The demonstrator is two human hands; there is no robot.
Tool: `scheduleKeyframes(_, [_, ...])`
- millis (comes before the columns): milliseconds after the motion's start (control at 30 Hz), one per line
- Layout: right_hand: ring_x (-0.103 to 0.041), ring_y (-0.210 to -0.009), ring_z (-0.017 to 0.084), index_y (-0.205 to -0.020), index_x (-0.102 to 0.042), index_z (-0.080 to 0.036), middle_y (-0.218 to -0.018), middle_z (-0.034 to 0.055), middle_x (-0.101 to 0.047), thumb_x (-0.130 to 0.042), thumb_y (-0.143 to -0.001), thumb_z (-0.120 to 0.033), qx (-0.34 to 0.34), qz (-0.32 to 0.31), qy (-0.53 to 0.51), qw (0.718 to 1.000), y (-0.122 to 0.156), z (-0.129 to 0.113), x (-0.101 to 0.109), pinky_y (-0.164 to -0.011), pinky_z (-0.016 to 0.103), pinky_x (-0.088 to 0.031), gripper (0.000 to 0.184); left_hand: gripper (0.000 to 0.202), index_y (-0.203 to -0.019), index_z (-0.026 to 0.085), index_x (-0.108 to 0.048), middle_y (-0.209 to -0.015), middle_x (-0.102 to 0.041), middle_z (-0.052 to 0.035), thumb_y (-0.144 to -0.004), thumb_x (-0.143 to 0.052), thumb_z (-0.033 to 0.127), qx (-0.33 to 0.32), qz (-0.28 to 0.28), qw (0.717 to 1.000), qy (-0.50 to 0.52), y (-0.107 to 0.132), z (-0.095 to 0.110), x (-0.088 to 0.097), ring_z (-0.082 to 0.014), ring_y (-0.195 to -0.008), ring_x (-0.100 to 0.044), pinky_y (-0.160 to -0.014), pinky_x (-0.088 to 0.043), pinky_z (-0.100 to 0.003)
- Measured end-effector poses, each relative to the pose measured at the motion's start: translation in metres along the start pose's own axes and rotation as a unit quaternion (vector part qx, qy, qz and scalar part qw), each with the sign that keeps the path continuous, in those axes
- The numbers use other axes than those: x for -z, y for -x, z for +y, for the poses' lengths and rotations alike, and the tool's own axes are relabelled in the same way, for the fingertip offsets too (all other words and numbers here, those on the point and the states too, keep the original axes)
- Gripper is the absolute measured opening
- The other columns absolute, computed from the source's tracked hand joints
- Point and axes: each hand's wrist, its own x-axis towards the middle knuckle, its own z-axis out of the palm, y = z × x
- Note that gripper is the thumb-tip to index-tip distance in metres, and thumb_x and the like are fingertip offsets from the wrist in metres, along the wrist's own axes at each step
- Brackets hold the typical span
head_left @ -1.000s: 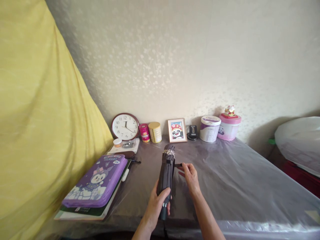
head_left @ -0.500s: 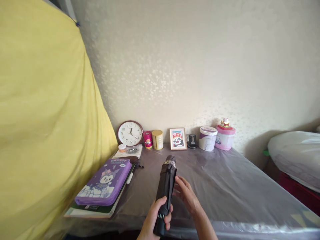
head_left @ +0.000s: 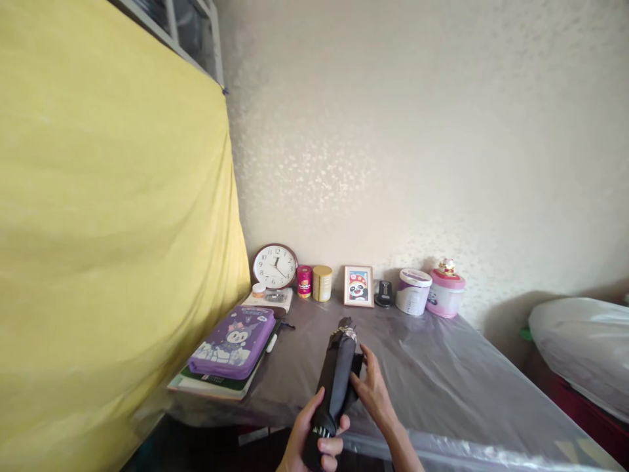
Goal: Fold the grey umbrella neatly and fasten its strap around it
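A folded black umbrella [head_left: 337,370] is held at a slant over the table's front edge, its top end pointing away from me. My left hand [head_left: 314,436] is wrapped around the handle at the lower end, thumb along the near side. On the umbrella's right side, my right hand [head_left: 374,387] pinches a loose flap of the black canopy cloth between thumb and fingers. Metal rib ends show near the top of the umbrella. The fingertips behind the cloth are partly hidden.
The table [head_left: 442,387] has a grey plastic-like cover. A purple case [head_left: 233,344] lies on books at left. Along the wall stand a clock [head_left: 275,265], red tin [head_left: 304,282], yellow tin [head_left: 322,283], picture frame [head_left: 358,286] and two tubs [head_left: 413,292]. A yellow curtain [head_left: 122,229] hangs left.
My right hand has closed on the canopy cloth and drawn a flap out to the right. The left hand still grips the handle. The camera view has shifted left and up.
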Motion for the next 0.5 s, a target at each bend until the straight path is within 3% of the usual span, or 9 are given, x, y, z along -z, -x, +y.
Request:
scheduleKeyframes(100, [-0.044,-0.121,0.029,-0.109,-0.056,-0.019,-0.125,0.0115,-0.053,-0.059,-0.059,-0.025,0.061,-0.007,0.041,0.997,-0.001,-0.010,0.007,-0.104,0.043,-0.030,0.051,0.060,-0.077,0.011,-0.057,-0.032,-0.034,0.0072,-0.080,-0.038,0.068,-0.011,-0.041,0.999,-0.017,0.006,-0.006,-0.007,-0.0032,-0.027,-0.019,-0.032,-0.010,-0.014])
scheduleKeyframes(233, [-0.057,-0.105,0.028,-0.108,-0.058,-0.018,-0.106,0.0097,-0.065,-0.062,-0.067,-0.031,-0.035,-0.131,-0.062,0.989,-0.002,-0.031,0.017,-0.096,0.042,-0.039,0.044,0.058,-0.073,0.014,-0.054,-0.030,-0.027,0.0101,-0.077,-0.040,0.070,-0.051,-0.049,0.996,-0.056,0.015,-0.010,-0.013,-0.0014,-0.026,-0.008,-0.032,-0.005,-0.015])
scheduleKeyframes(400, [-0.060,-0.100,0.024,-0.110,-0.059,-0.021,-0.109,0.0071,-0.066,-0.062,-0.073,-0.032,-0.140,-0.254,-0.289,0.912,0.003,-0.052,0.020,-0.088,0.035,-0.043,0.039,0.060,-0.062,0.021,-0.046,-0.028,-0.006,0.0144,-0.071,-0.034,0.079,-0.062,0.056,0.995,-0.062,0.027,-0.019,-0.022,-0.0019,-0.029,0.007,-0.029,-0.001,-0.018])
scheduleKeyframes(500, [-0.064,-0.087,0.023,-0.104,-0.063,-0.020,-0.099,0.0076,-0.070,-0.062,-0.073,-0.032,-0.173,-0.288,-0.349,0.875,0.008,-0.058,0.016,-0.079,0.034,-0.047,0.034,0.060,-0.059,0.022,-0.045,-0.031,0.000,0.0147,-0.068,-0.036,0.081,-0.080,0.115,0.989,-0.054,0.032,-0.025,-0.025,-0.0013,-0.033,0.014,-0.029,0.002,-0.021])
